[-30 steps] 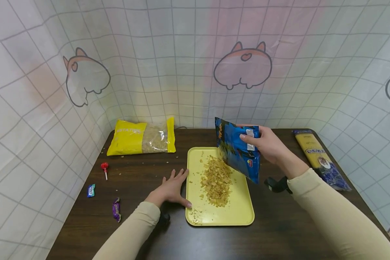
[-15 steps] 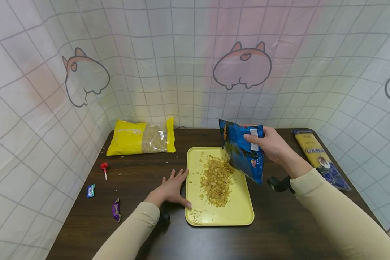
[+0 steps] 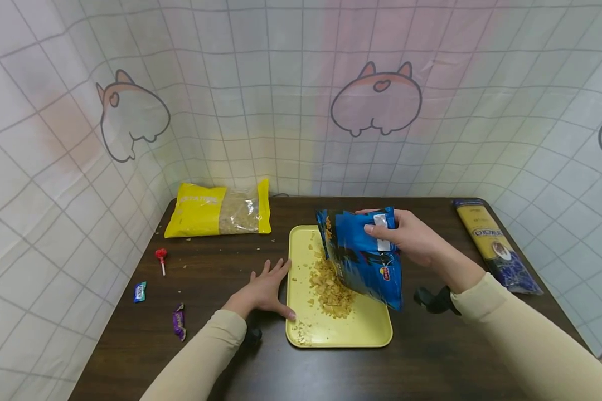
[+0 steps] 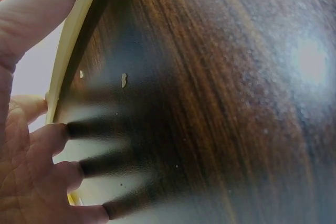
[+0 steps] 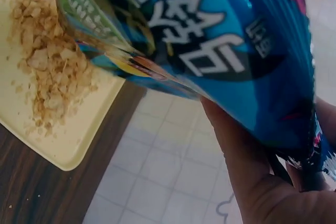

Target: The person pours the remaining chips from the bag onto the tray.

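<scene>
My right hand (image 3: 415, 236) grips a blue chip bag (image 3: 363, 253) by its upper right part, thumb on the near face. The bag hangs tilted over a yellow tray (image 3: 366, 328), its left end low above a heap of crushed chips (image 3: 333, 295). In the right wrist view the bag (image 5: 210, 40) fills the middle, with the chip pieces (image 5: 52, 72) on the tray beyond it. My left hand (image 3: 261, 292) lies with spread fingers at the tray's left edge. The left wrist view shows its thumb (image 4: 39, 11) over the tray rim (image 4: 68, 51) and the fingers beside it.
A yellow bag (image 3: 195, 211) with a clear window lies at the back left. A red lollipop (image 3: 161, 254), a small blue packet (image 3: 140, 292) and a purple wrapped candy (image 3: 179, 322) lie on the left. A gold and blue pasta bag (image 3: 496, 245) lies at the right.
My right hand first shifted slightly right with the blue bag, then brought it left and nearer, lower over the heap. The bag now covers more of the crushed chips. My left hand stays in place.
</scene>
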`<state>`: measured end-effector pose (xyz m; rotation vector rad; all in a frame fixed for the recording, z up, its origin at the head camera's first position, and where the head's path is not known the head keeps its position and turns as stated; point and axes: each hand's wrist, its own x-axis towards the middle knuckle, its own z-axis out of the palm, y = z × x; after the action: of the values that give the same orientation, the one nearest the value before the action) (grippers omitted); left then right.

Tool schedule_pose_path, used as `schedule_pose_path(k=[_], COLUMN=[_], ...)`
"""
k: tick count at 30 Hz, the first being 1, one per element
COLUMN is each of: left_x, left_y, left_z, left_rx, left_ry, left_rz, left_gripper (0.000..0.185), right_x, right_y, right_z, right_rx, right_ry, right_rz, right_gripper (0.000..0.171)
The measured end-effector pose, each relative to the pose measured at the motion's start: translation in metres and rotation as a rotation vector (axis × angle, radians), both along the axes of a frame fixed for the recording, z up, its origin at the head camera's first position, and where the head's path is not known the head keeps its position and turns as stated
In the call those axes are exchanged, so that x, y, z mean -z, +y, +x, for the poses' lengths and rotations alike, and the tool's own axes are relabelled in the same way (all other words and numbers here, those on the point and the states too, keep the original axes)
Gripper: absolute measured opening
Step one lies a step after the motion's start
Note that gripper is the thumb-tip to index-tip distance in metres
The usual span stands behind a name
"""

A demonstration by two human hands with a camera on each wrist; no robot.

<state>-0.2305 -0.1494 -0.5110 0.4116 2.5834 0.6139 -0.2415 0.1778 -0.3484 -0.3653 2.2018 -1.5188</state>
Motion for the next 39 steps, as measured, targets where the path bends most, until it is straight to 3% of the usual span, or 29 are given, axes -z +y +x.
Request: schedule_pose_path(k=[10,21,30,35,39], left_x=[-0.002,-0.001,-0.001,-0.001,-0.001], left_y=[-0.001,0.0,0.0,0.0,0.0], left_z=[-0.001,0.0,0.0,0.0,0.0], left_rx=[-0.005,0.001,0.004,0.002,0.0], left_ry=[-0.003,0.004,0.001,-0.002,0.001], left_rz=[-0.008,-0.009,-0.005,-0.007,-0.012], left_gripper=[0.13,0.13,0.129,0.13,0.13], right_x=[-0.006,-0.004,-0.008,-0.011,-0.012], right_y=[-0.002,0.004,0.006,0.006,0.007], right_z=[0.012,0.013,0.012,0.014,0.015], right_rx=[-0.02,-0.038,-0.012,0.014,0.083], right_ry=[0.036,0.06,0.025,0.056,0.093], right_rz=[0.031,0.062,0.035,0.056,0.087], right_gripper=[0.058,0.062,0.058,0.057,0.054])
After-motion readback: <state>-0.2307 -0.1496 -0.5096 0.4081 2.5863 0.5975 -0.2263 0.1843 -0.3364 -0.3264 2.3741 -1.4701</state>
